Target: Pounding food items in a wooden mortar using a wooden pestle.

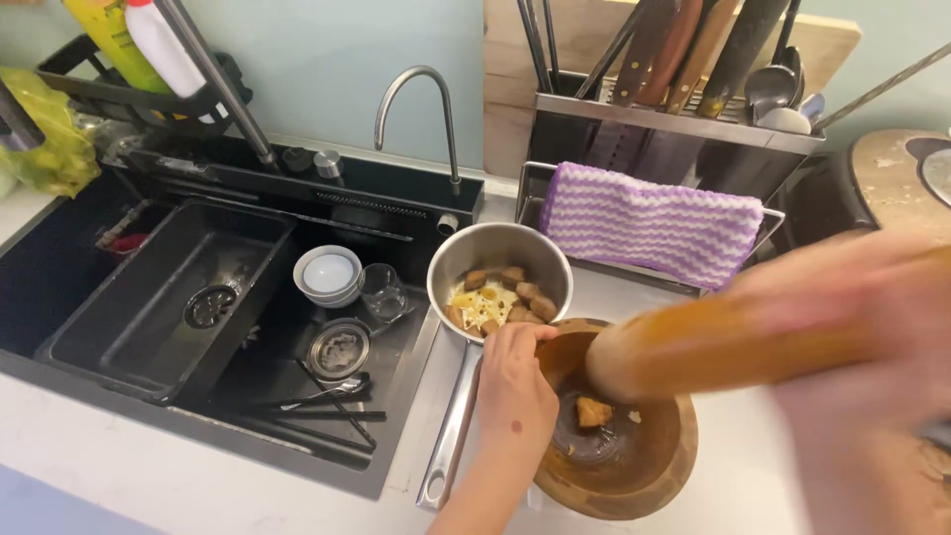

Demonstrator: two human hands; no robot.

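Wooden mortar (pixel 634 476) steadied by left hand (pixel 515 391); right hand (pixel 872 327) grips pestle (pixel 713 352).

The left hand (pixel 515 396) rises from the bottom centre of the frame, back upward, fingers (pixel 530 335) curled forward and down, forearm running off the lower edge. The right hand (pixel 862 337), a large motion-blurred shape at the right of the frame, has its fingers wrapped closed in a fist.

1. A yellow bottle (pixel 111 40) stands tilted in the black rack (pixel 69 89) at the far left; its label is cut off at the picture's top edge.
2. A white bottle with a red cap (pixel 163 45) leans just right of it, touching it, in the same rack.
3. A crumpled yellow-green plastic bag (pixel 45 134) lies at the far left edge, below the rack.
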